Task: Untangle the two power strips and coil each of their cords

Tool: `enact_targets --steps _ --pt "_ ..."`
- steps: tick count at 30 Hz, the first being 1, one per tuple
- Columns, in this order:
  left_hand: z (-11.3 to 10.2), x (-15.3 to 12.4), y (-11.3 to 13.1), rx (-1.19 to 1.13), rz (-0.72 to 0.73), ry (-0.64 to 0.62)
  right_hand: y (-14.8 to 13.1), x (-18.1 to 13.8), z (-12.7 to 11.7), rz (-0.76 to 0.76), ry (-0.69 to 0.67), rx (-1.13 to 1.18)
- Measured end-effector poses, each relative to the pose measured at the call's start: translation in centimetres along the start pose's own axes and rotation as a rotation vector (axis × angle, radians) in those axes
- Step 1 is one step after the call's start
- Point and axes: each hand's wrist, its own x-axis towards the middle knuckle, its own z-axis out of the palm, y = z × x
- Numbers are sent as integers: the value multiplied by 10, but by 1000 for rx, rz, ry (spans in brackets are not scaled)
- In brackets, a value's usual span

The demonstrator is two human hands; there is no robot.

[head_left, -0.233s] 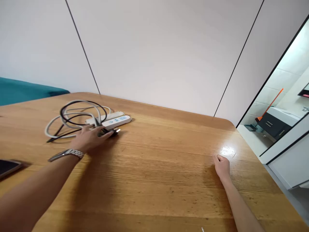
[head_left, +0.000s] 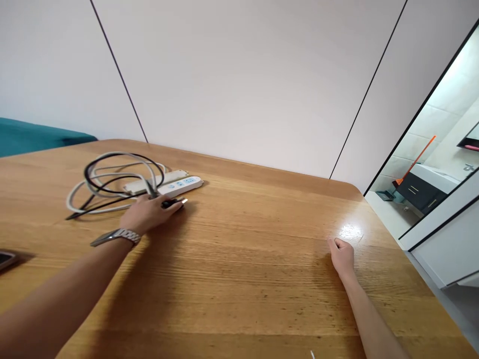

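My left hand [head_left: 147,213], with a metal watch [head_left: 117,236] on its wrist, lies on the wooden table [head_left: 247,264] and grips a black plug [head_left: 175,202] whose metal prongs point right. Just beyond the hand lie two white power strips [head_left: 175,184] side by side, with coiled grey and black cables [head_left: 112,179] heaped to their left. My right hand [head_left: 342,259] rests far to the right on the table, fingers curled in, holding nothing.
A dark phone [head_left: 5,259] lies at the table's left edge. A teal surface [head_left: 33,137] shows behind the table on the left. White wall panels stand behind. On the right an open doorway shows a tiled room with a dark cabinet [head_left: 419,192].
My left hand with the plug has shifted slightly right and nearer. The view has turned a little right, so the phone sits closer to the left edge.
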Motion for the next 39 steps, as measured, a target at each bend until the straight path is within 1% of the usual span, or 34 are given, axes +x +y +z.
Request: enact_targets --steps 2,3,6,9,13,17,20,23,27,30,32,34,36,37,39 --pt "2 -9 12 77 -17 -17 0 0 1 -6 8 -11" --pt "3 -14 19 105 -3 -19 0 1 1 -9 10 -18" --pt "12 -36 45 119 100 -22 0 2 2 -18 18 -28" --pt "27 -63 76 102 201 -35 1 3 1 -33 34 -20" --pt "45 -108 124 -1 373 -42 -1 -2 2 -57 48 -25" --pt "52 -153 167 -94 487 -98 -11 -16 10 -164 -23 18" --pt "52 -183 191 -177 557 -163 -17 -25 17 -218 -73 68" --pt "52 -208 209 -252 661 -236 -19 -28 19 -217 -106 119" --pt "56 -234 229 -303 789 -342 -19 -27 16 -187 -134 156" --pt "60 -248 237 -328 896 -403 -22 -28 14 -200 -168 144" --pt "61 -252 238 -358 1002 -443 -26 -29 13 -203 -182 93" --pt "62 -253 236 -421 1110 -471 -31 -31 10 -191 -176 -45" --pt "62 -248 231 -495 1157 -457 -35 -34 5 -162 -155 -238" --pt "62 -243 229 -517 1143 -421 -37 -35 3 -142 -155 -328" --pt "60 -231 222 -506 1033 -294 -39 -38 -2 -98 -200 -465"
